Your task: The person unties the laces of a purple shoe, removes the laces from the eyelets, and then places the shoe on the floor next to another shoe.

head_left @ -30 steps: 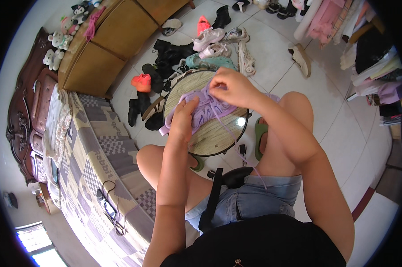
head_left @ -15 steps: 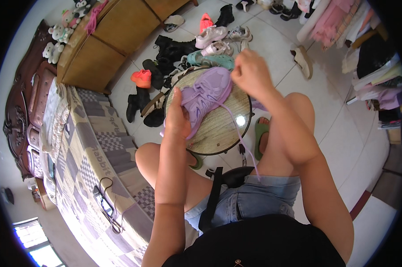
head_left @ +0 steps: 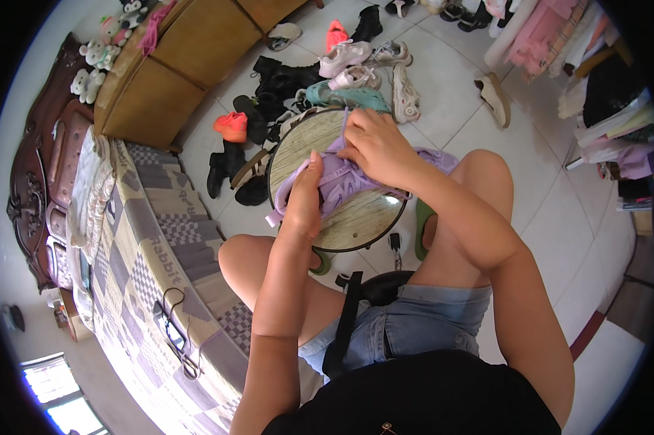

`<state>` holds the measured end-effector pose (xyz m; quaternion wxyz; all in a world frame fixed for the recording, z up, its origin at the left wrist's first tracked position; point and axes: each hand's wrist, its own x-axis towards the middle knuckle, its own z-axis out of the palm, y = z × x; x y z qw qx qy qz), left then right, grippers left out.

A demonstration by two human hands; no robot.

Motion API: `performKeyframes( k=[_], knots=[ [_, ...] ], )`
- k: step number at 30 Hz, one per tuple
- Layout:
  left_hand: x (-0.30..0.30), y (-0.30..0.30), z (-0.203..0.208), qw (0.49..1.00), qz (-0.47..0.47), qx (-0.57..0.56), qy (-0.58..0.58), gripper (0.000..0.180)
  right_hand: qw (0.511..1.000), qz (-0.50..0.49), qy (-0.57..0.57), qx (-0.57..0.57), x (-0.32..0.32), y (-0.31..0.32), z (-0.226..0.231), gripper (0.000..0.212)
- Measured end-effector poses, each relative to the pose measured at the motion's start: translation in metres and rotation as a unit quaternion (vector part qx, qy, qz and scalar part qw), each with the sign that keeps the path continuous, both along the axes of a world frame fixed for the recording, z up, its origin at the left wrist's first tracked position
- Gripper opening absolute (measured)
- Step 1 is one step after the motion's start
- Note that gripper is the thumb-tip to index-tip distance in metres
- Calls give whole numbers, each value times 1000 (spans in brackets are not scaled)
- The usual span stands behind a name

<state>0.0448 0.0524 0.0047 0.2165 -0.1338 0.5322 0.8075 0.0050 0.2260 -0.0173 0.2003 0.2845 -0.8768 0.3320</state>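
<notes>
A lavender lace-up sneaker (head_left: 332,190) lies over a round wood-grain stool top (head_left: 348,226) between my knees. My left hand (head_left: 306,192) grips its heel end, thumb along the collar. My right hand (head_left: 377,147) is over the laces with bent fingers pinched together, and a lavender shoelace (head_left: 346,119) stands up beside them. Part of the sneaker's front is hidden under that hand. More lavender shoe (head_left: 437,159) shows past my right wrist; I cannot tell if it belongs to the same sneaker.
Beyond the stool, many shoes lie on the tiled floor, among them black boots (head_left: 287,78), a teal shoe (head_left: 348,96) and an orange shoe (head_left: 230,127). A bed (head_left: 135,261) flanks my left. Clothes (head_left: 609,94) hang at right; a beige shoe (head_left: 493,100) lies nearby.
My right hand has come down and left from the stool's far right onto the laces. The sneaker has turned, its toe swinging toward the right. The long lace no longer trails across my thigh.
</notes>
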Motion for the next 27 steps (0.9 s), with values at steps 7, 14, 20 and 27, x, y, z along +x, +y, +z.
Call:
performKeyframes(
  k=[7, 14, 20, 27],
  knots=[
    [-5, -5, 4, 999, 52, 4, -5, 51, 959, -282, 11, -29, -39, 56, 7, 23],
    [2, 1, 3, 1000, -1, -21, 9, 53, 998, -35, 20, -55, -10, 11, -1, 24],
    [2, -5, -10, 999, -22, -39, 24, 59, 990, -28, 134, -7, -24, 16, -1, 17],
    [1, -4, -12, 997, -20, -61, 33, 62, 963, -235, 29, -133, -44, 57, -1, 24]
  ],
)
